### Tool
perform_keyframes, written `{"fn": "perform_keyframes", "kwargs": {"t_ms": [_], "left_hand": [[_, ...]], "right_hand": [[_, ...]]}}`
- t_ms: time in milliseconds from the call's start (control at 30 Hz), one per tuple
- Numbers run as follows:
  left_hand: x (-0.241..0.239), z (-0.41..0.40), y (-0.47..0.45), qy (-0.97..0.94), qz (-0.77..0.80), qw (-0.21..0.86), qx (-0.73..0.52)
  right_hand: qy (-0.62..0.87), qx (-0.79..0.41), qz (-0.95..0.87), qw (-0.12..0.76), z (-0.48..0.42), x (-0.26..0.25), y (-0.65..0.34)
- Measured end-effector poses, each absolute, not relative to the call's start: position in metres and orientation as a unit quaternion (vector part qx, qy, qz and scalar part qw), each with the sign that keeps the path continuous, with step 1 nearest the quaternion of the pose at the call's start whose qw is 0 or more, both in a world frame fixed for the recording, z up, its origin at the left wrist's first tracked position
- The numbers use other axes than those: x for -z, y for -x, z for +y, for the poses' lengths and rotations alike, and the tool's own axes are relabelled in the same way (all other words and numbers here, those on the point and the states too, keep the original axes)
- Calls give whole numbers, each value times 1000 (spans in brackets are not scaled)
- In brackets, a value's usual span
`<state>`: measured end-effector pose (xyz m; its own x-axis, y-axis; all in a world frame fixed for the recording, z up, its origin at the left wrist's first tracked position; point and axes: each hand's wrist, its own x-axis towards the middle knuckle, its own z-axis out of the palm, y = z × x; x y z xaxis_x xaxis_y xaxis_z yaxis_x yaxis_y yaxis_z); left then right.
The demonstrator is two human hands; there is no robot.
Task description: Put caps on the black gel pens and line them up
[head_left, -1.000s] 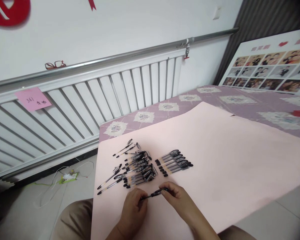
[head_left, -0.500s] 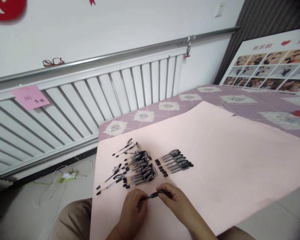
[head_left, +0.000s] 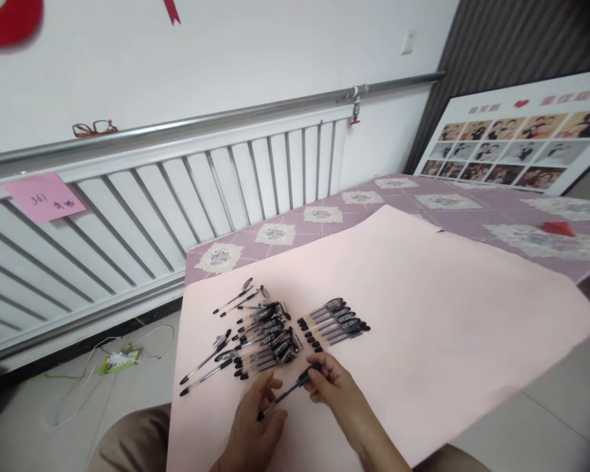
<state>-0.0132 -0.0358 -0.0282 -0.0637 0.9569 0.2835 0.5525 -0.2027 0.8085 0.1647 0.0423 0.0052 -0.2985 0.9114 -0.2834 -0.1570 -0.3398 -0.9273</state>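
My right hand (head_left: 330, 381) pinches a black pen (head_left: 289, 392) by its capped end, close to the clip. The pen slants down to the left, and its far end lies between the parted thumb and fingers of my left hand (head_left: 259, 414), which looks loose around it. Whether the left fingers touch the pen is hard to tell. Just beyond my hands is a loose pile of similar pens (head_left: 263, 334), clear-barrelled with black caps. To its right, several pens lie side by side in a neat row (head_left: 332, 321), caps pointing right.
Pale pink paper (head_left: 423, 314) covers much of the table, over a purple patterned cloth (head_left: 319, 215). A white radiator (head_left: 201, 196) and pipe run along the wall. A power strip (head_left: 120, 359) with cables lies on the floor at left. A photo board (head_left: 511, 137) leans at back right.
My left fingers have spread from their closed grip around the pen. The pen now shows more of its length, still in my right hand. The view has shifted slightly right.
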Motion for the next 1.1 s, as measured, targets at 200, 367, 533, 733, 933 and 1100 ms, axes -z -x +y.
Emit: {"fn": "perform_keyframes", "kwargs": {"t_ms": [200,367,533,733,933,1100], "left_hand": [[22,-34,14,-647,580,230,-438],[16,-34,11,-651,590,239,-414],[20,-33,12,-662,579,231,-417],[23,-33,12,-678,561,230,-415],[24,-30,12,-695,542,209,-424],[24,-30,13,-698,544,217,-412]], "right_hand": [[502,-601,-416,462,60,-6,-202],[566,-517,-401,503,74,-13,-237],[631,-444,-426,472,82,-17,-251],[648,-400,-447,469,91,-7,-252],[669,-377,-452,454,95,5,-254],[668,-385,-446,455,92,-1,-252]]}}
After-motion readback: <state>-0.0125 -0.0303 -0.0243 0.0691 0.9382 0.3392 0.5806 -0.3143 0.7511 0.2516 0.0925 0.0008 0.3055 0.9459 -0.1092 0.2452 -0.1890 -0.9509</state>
